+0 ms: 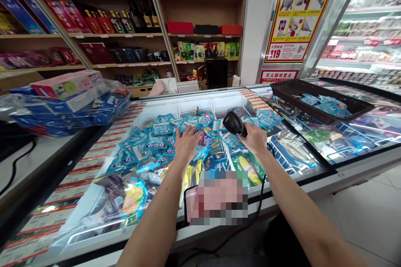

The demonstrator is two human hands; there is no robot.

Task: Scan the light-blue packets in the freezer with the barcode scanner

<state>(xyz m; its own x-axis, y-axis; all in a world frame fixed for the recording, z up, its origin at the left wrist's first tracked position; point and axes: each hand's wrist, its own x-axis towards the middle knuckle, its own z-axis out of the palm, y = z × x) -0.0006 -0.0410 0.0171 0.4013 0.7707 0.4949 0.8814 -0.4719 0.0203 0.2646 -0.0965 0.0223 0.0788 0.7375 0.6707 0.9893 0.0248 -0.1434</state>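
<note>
My right hand (255,137) is wrapped round a black handheld barcode scanner (234,123), its head aimed left over the open chest freezer (216,101). Its black cable (260,200) hangs down past the freezer's front edge. My left hand (187,144) reaches into the freezer with fingers spread flat on a heap of blue packets (156,142). Below them lie yellow and green packs (247,169). A phone (192,204) leans on the freezer's front rim, its screen blurred.
A black basket (316,102) holding blue packets rests on the freezer's glass lid at right. A plastic-wrapped stack of boxes (69,102) sits on the counter at left. Shelves of boxed goods line the back wall; a refrigerated case (366,37) stands far right.
</note>
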